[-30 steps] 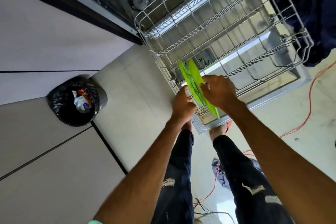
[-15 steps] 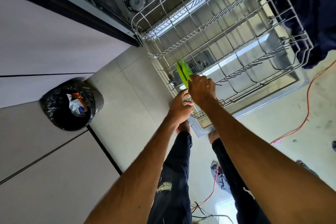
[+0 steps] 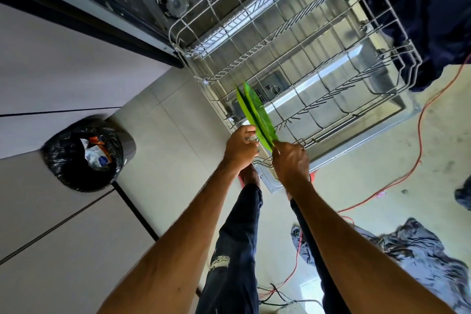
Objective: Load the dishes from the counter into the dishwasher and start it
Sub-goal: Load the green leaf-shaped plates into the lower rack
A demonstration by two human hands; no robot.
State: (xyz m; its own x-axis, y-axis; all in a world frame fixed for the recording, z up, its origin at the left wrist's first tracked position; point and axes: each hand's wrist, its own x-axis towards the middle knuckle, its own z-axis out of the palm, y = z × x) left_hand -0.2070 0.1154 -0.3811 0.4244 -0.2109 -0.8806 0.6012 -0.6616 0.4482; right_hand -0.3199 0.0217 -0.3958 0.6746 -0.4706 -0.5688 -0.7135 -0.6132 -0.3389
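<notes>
Two green plates [image 3: 258, 116] stand on edge, side by side, at the near left corner of the white wire lower rack [image 3: 339, 76], which is pulled out over the open dishwasher door [image 3: 397, 120]. My left hand [image 3: 240, 146] has its fingers curled at the near edge of the left plate and the rack wire. My right hand [image 3: 290, 160] pinches the near edge of the right plate. Apart from the plates, the rack holds nothing.
A round bin with a black liner [image 3: 85, 154] stands on the tiled floor at the left, against pale cabinet fronts. An orange cable [image 3: 418, 140] runs over the floor at the right. Dark cloth [image 3: 420, 257] lies at the lower right. My legs are below the hands.
My right hand slid back from the top of the plates to their near edge, so both plates show fully upright in the rack. The left hand stayed at the rack corner.
</notes>
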